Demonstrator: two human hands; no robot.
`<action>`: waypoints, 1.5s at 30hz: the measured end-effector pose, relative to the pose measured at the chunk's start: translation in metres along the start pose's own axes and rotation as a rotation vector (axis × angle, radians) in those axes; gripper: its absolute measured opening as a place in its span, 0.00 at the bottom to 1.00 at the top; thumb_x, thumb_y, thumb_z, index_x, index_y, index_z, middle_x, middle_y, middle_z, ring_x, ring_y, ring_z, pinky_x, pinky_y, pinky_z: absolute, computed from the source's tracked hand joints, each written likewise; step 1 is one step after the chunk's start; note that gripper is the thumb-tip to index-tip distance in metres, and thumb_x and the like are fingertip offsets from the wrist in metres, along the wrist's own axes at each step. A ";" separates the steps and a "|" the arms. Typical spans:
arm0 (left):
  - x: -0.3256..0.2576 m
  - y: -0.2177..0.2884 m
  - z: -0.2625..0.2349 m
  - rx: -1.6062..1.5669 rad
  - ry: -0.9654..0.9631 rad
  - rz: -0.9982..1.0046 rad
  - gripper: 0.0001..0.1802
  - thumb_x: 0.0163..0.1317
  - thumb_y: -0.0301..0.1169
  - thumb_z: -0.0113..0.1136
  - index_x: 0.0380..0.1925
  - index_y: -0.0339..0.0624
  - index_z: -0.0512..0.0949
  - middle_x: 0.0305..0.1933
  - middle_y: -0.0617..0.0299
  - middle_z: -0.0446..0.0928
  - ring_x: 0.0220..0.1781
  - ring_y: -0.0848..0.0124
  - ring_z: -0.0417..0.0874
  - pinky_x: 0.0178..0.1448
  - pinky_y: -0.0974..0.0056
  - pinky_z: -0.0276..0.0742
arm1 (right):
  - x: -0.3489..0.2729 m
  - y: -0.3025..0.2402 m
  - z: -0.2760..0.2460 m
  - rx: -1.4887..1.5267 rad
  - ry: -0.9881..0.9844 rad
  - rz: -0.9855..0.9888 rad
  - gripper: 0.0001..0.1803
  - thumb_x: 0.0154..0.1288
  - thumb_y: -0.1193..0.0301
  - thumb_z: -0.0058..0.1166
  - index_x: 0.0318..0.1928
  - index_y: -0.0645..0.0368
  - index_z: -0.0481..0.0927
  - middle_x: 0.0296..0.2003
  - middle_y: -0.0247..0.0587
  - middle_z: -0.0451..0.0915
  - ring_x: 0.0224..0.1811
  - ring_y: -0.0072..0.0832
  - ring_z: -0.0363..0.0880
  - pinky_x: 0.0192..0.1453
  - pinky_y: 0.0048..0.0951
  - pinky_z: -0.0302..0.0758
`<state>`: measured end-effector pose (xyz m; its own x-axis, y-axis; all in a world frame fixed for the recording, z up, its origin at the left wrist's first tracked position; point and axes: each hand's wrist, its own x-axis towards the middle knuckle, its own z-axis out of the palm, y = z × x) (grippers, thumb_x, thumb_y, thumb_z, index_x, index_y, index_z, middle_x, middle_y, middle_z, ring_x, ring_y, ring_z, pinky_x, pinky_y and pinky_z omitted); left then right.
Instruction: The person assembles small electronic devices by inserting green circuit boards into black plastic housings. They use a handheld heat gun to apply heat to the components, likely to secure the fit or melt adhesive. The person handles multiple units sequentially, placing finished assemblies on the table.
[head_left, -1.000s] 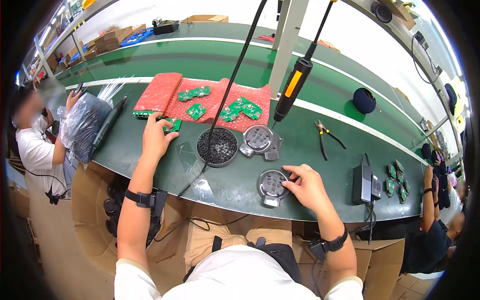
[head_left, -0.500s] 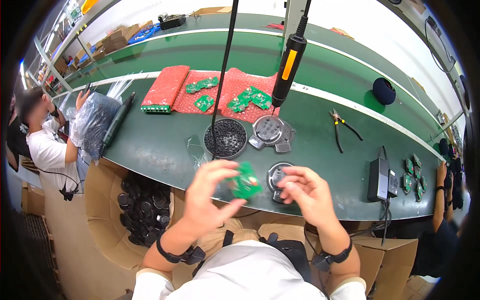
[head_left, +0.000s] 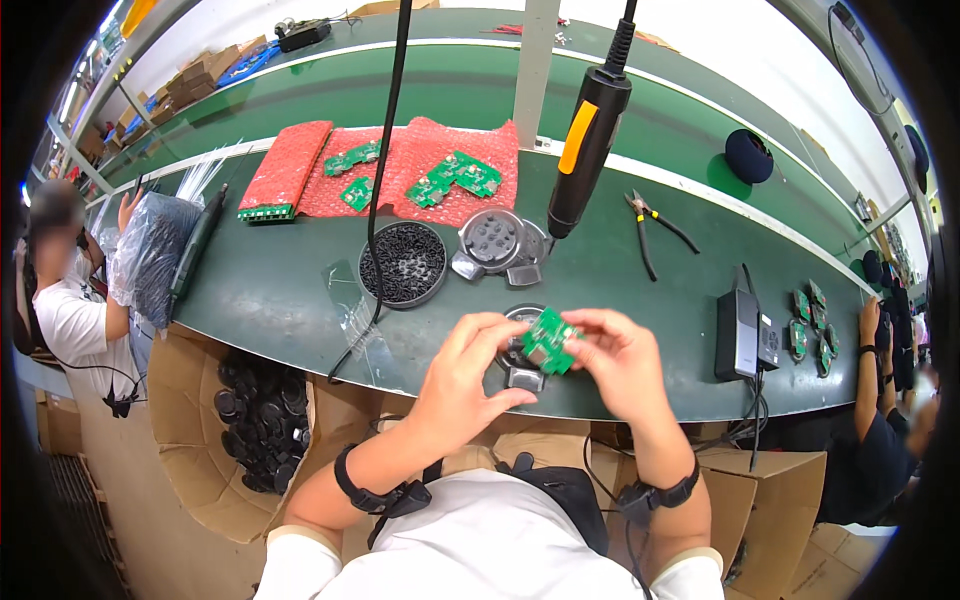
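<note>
R hand [head_left: 618, 365] pinches PCB [head_left: 550, 342] over housing [head_left: 518, 364]; L hand [head_left: 463, 376] spread, just left of housing. Risk: w/ one-edge grip, PCB could slip, hit housing & crack; bare-skin contact poss. causes ESD damage too.

Right of the round dish [head_left: 444, 270] and nearer the person, a circuit board [head_left: 547, 341] partly covers a dark housing [head_left: 524, 379], and the right hand [head_left: 622, 366] hides one board edge. The dish's black pieces [head_left: 405, 262] are too small to tell apart. A cable [head_left: 398, 50] crossing the dish is cut off by the top edge. Far left of the dish, a co-worker's head [head_left: 57, 215] is blurred.
</note>
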<state>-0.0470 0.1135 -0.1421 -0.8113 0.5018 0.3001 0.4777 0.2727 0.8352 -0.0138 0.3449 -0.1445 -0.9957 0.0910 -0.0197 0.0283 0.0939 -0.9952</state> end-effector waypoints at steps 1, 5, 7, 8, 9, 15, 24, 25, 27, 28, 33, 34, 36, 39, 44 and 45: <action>0.000 -0.003 -0.001 0.051 0.000 0.041 0.46 0.40 0.27 0.87 0.64 0.43 0.77 0.68 0.50 0.75 0.65 0.53 0.81 0.64 0.54 0.84 | 0.006 -0.004 -0.004 -0.079 0.028 -0.017 0.15 0.70 0.82 0.63 0.56 0.66 0.87 0.45 0.40 0.85 0.41 0.24 0.86 0.46 0.27 0.87; 0.001 -0.014 0.002 0.146 -0.023 0.135 0.48 0.38 0.26 0.86 0.65 0.44 0.76 0.70 0.50 0.74 0.69 0.48 0.77 0.69 0.52 0.80 | 0.019 -0.002 -0.009 -0.219 -0.098 -0.033 0.14 0.67 0.82 0.65 0.53 0.63 0.89 0.44 0.41 0.85 0.39 0.26 0.86 0.45 0.28 0.86; 0.001 -0.018 0.005 0.139 -0.027 0.125 0.47 0.38 0.25 0.86 0.65 0.44 0.76 0.71 0.51 0.73 0.70 0.48 0.77 0.70 0.51 0.79 | 0.023 0.000 -0.005 -0.289 -0.134 -0.094 0.15 0.66 0.82 0.66 0.52 0.60 0.90 0.42 0.42 0.85 0.38 0.28 0.86 0.44 0.29 0.84; 0.001 -0.020 0.006 0.135 -0.023 0.113 0.46 0.38 0.25 0.86 0.64 0.44 0.77 0.71 0.51 0.73 0.69 0.49 0.77 0.70 0.51 0.79 | 0.026 0.002 -0.004 -0.329 -0.148 -0.130 0.15 0.65 0.82 0.66 0.52 0.59 0.90 0.42 0.43 0.85 0.37 0.29 0.86 0.43 0.30 0.83; 0.000 -0.020 0.006 0.130 -0.020 0.101 0.45 0.39 0.24 0.85 0.63 0.44 0.78 0.72 0.51 0.73 0.69 0.49 0.78 0.70 0.51 0.79 | 0.027 0.003 -0.003 -0.369 -0.162 -0.167 0.16 0.65 0.81 0.67 0.52 0.58 0.91 0.41 0.43 0.85 0.37 0.30 0.85 0.42 0.30 0.83; 0.003 -0.026 0.001 0.328 -0.116 0.209 0.33 0.46 0.26 0.81 0.57 0.45 0.85 0.71 0.53 0.76 0.64 0.52 0.80 0.65 0.51 0.81 | 0.019 -0.008 0.010 -0.806 -0.074 -0.325 0.17 0.60 0.78 0.71 0.50 0.54 0.92 0.47 0.40 0.84 0.49 0.36 0.83 0.51 0.38 0.80; 0.004 -0.005 -0.009 0.107 0.013 0.133 0.23 0.50 0.31 0.80 0.48 0.42 0.87 0.53 0.54 0.87 0.54 0.53 0.86 0.58 0.54 0.82 | -0.015 0.002 0.020 -0.597 0.028 -0.610 0.23 0.52 0.81 0.71 0.51 0.55 0.90 0.54 0.39 0.87 0.52 0.42 0.84 0.57 0.39 0.82; 0.003 -0.002 -0.009 0.092 -0.004 0.106 0.22 0.50 0.31 0.80 0.48 0.42 0.87 0.53 0.55 0.87 0.54 0.53 0.86 0.58 0.54 0.82 | -0.016 0.003 0.024 -0.565 0.040 -0.597 0.22 0.53 0.81 0.71 0.51 0.56 0.90 0.53 0.40 0.87 0.51 0.41 0.84 0.57 0.38 0.82; 0.002 -0.003 -0.007 0.189 0.052 0.163 0.22 0.51 0.29 0.80 0.47 0.41 0.87 0.51 0.55 0.87 0.52 0.54 0.87 0.55 0.55 0.84 | -0.020 0.006 0.029 -0.506 0.061 -0.570 0.20 0.54 0.81 0.70 0.49 0.57 0.90 0.52 0.40 0.88 0.51 0.41 0.84 0.56 0.37 0.82; 0.001 -0.004 -0.006 0.237 0.081 0.190 0.22 0.51 0.29 0.80 0.47 0.41 0.86 0.50 0.55 0.87 0.52 0.54 0.88 0.54 0.55 0.85 | -0.021 0.006 0.031 -0.481 0.070 -0.558 0.19 0.54 0.81 0.70 0.49 0.57 0.90 0.51 0.41 0.88 0.50 0.41 0.85 0.55 0.37 0.82; -0.005 -0.001 0.005 0.075 0.122 0.085 0.19 0.54 0.26 0.77 0.47 0.40 0.85 0.48 0.56 0.86 0.44 0.56 0.89 0.45 0.57 0.86 | -0.022 0.007 0.032 -0.443 0.066 -0.538 0.18 0.56 0.80 0.70 0.49 0.61 0.90 0.50 0.46 0.89 0.51 0.40 0.86 0.57 0.37 0.81; -0.005 -0.002 0.005 0.075 0.139 0.114 0.19 0.55 0.27 0.76 0.48 0.41 0.84 0.48 0.56 0.85 0.42 0.56 0.89 0.43 0.57 0.86 | -0.022 0.006 0.033 -0.445 0.067 -0.546 0.18 0.56 0.80 0.70 0.49 0.61 0.90 0.50 0.46 0.89 0.51 0.40 0.86 0.57 0.37 0.81; -0.005 -0.003 0.005 0.102 0.133 0.128 0.19 0.55 0.26 0.75 0.48 0.40 0.84 0.48 0.56 0.85 0.42 0.55 0.89 0.43 0.57 0.87 | -0.021 0.006 0.034 -0.446 0.068 -0.563 0.19 0.55 0.81 0.69 0.49 0.61 0.90 0.50 0.46 0.89 0.51 0.41 0.86 0.56 0.37 0.81; -0.006 0.001 0.003 0.109 0.096 0.086 0.19 0.55 0.23 0.75 0.49 0.39 0.84 0.49 0.53 0.86 0.45 0.54 0.90 0.47 0.58 0.87 | -0.022 0.004 0.035 -0.477 0.069 -0.584 0.19 0.55 0.82 0.69 0.50 0.61 0.90 0.50 0.46 0.89 0.51 0.41 0.86 0.56 0.37 0.81; -0.007 0.003 0.004 0.122 0.106 0.060 0.19 0.55 0.21 0.75 0.49 0.38 0.85 0.50 0.51 0.87 0.48 0.54 0.90 0.49 0.58 0.88 | -0.023 0.004 0.035 -0.474 0.081 -0.558 0.20 0.54 0.83 0.70 0.49 0.59 0.91 0.50 0.41 0.90 0.49 0.41 0.86 0.55 0.36 0.83; -0.007 0.001 0.006 0.113 0.120 0.059 0.20 0.54 0.21 0.75 0.49 0.38 0.85 0.50 0.50 0.87 0.48 0.54 0.91 0.50 0.58 0.88 | -0.023 0.005 0.035 -0.466 0.080 -0.551 0.20 0.54 0.83 0.70 0.49 0.59 0.91 0.50 0.41 0.90 0.49 0.41 0.86 0.55 0.36 0.83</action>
<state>-0.0384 0.1151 -0.1457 -0.8121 0.4198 0.4052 0.5547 0.3399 0.7595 0.0057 0.3083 -0.1520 -0.8670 -0.0205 0.4979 -0.4230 0.5584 -0.7136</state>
